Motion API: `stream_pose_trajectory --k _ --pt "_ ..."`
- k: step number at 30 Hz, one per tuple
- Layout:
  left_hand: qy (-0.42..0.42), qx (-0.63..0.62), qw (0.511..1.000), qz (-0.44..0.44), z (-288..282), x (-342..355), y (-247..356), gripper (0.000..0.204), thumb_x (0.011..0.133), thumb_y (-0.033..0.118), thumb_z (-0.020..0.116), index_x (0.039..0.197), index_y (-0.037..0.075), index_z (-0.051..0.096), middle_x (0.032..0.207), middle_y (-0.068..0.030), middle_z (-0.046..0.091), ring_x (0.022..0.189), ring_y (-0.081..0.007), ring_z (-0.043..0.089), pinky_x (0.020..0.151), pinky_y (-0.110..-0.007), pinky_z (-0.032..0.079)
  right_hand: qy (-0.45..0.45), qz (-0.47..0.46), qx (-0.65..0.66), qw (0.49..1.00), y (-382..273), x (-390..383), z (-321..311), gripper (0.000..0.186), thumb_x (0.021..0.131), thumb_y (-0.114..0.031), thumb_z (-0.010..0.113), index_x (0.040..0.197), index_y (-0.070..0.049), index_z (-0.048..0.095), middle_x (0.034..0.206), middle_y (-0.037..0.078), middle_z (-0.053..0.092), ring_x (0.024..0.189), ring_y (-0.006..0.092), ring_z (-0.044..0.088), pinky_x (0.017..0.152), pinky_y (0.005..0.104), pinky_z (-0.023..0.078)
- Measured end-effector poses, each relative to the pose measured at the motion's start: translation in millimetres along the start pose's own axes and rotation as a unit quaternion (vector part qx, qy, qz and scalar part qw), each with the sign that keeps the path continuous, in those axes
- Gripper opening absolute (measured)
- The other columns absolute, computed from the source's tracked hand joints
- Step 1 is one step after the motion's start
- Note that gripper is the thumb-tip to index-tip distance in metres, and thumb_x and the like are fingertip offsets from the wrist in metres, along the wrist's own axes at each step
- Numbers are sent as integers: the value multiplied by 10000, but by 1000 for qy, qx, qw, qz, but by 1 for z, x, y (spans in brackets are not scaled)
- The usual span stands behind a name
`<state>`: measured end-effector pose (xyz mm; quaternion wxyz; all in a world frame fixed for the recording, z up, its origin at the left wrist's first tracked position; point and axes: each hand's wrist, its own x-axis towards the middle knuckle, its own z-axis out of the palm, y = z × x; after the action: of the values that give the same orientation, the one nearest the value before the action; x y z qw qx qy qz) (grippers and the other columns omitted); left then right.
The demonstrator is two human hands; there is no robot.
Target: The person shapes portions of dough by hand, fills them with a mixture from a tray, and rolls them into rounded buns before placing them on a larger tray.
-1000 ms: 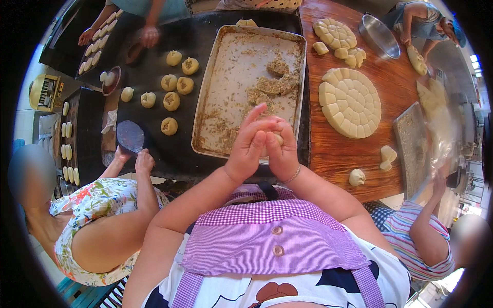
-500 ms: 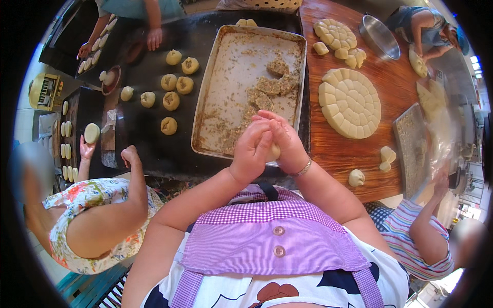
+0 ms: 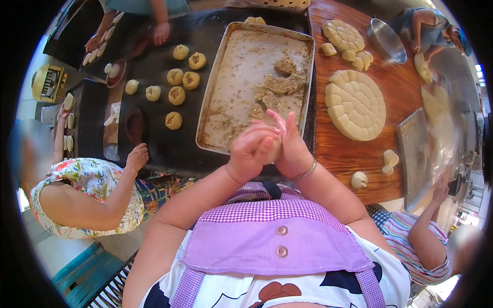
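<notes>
My two hands are cupped together just above the near edge of a metal tray (image 3: 241, 66). Pale dough (image 3: 276, 152) shows between the palms, mostly covered by them. The fingers of my left hand (image 3: 251, 146) curl around it from one side. On the other side my right hand (image 3: 294, 149) presses against it, thumb and some fingers raised. Brown, crumbly filling (image 3: 282, 84) lies in a clump on the tray's right half. Left of the tray, several round dough buns (image 3: 176, 96) sit on the dark tabletop, some with filling showing at the top.
On the wooden table at right are a large dough round cut into pieces (image 3: 355, 105), a smaller cut round (image 3: 343, 35), a steel bowl (image 3: 387, 41) and loose dough balls (image 3: 359, 179). Co-workers stand at left, far side and right; one at left holds a brown paddle-like tool (image 3: 135, 127).
My right thumb and fingers have lifted and spread, showing more dough between my palms. At left, the co-worker's raised flat bun has moved to the row of buns, and a brown paddle-like tool has appeared.
</notes>
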<state>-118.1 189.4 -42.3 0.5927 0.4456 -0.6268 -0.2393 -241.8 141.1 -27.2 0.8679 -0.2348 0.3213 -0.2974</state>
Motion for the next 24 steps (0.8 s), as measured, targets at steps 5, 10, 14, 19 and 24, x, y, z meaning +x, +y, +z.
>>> stream_pose_trajectory --k 5,10,14,19,24 --pt "-151 114 981 50 -34 16 1 352 940 311 560 1102 -1 590 1198 -182 584 1109 -365 554 962 -448 423 -51 139 18 989 0 11 -2 884 844 -782 348 1360 -67 400 1254 148 549 1038 268 614 928 356 495" --pt "-71 179 980 -49 -33 2 1 491 883 333 631 1233 9 514 1342 -217 471 1220 -400 468 1016 -465 383 -16 22 -32 999 34 33 -9 746 952 -644 319 1334 -10 419 1245 128 546 1037 222 604 913 312 493" --pt "44 119 991 -40 -28 -10 -7 285 934 254 577 1043 -6 619 1119 -190 627 1044 -357 599 940 -414 453 -31 -2 58 998 42 34 17 754 961 -617 334 1394 0 353 1301 144 498 1188 226 508 1027 338 415" --pt "220 -115 927 -279 -41 -25 -31 221 967 162 491 929 2 639 971 -125 669 920 -236 634 849 -350 486 6 77 -25 997 59 49 22 833 929 -669 309 1496 -72 186 1461 159 356 1327 276 389 1103 395 314" --pt "478 -49 836 -266 -133 20 -76 358 1021 310 396 921 30 596 949 -99 640 843 -207 606 775 -323 494 49 74 -161 983 43 60 3 828 926 -683 295 1512 -116 154 1525 169 277 1395 299 296 1131 447 237"
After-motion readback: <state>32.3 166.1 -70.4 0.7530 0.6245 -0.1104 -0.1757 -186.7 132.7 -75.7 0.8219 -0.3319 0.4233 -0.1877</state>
